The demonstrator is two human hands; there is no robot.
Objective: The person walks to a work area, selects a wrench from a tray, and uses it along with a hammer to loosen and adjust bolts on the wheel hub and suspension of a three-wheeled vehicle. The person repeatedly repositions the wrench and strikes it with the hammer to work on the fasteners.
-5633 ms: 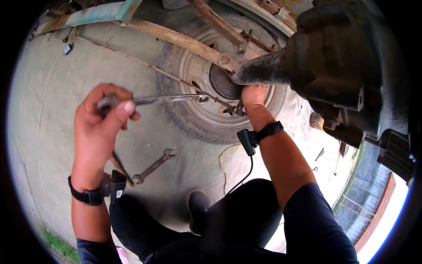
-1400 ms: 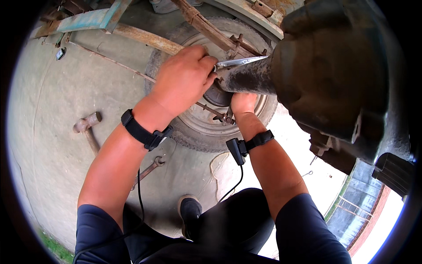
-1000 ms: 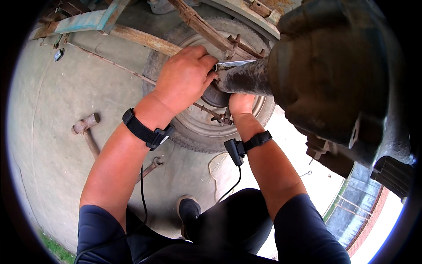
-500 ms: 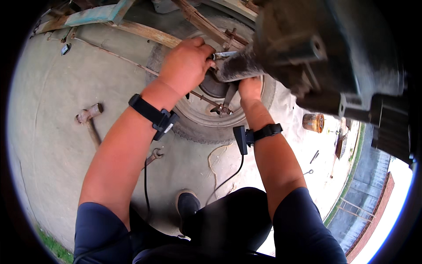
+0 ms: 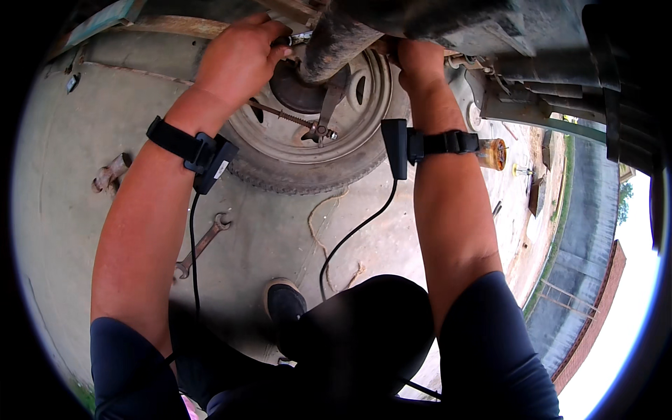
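My left hand (image 5: pixel 241 59) is closed around the end of a shiny metal tool (image 5: pixel 301 38), its fingers pinched beside a dark, dirty axle tube (image 5: pixel 336 45). The tool's far end is hidden behind that tube, so its exact kind does not show. Below lies a wheel, its tyre (image 5: pixel 301 183) round a grey rim, with a brown drum (image 5: pixel 297 94) at the centre. A threaded rod with a spring (image 5: pixel 287 120) runs across the drum's lower side. My right hand (image 5: pixel 421 63) reaches up under the machine, right of the axle tube; its fingers are hidden.
A hammer (image 5: pixel 112 173) and a double open-ended wrench (image 5: pixel 203 245) lie on the concrete at left. Overhead at right hangs the dark machine body (image 5: pixel 539 70). A rusty can (image 5: pixel 494 154) stands beyond my right wrist. A thin cord (image 5: pixel 318 231) lies near my shoe (image 5: pixel 285 301).
The view has shifted, putting both hands higher in the picture. My right hand has moved from inside the wheel rim to right of it. My left hand still grips the shiny tool.
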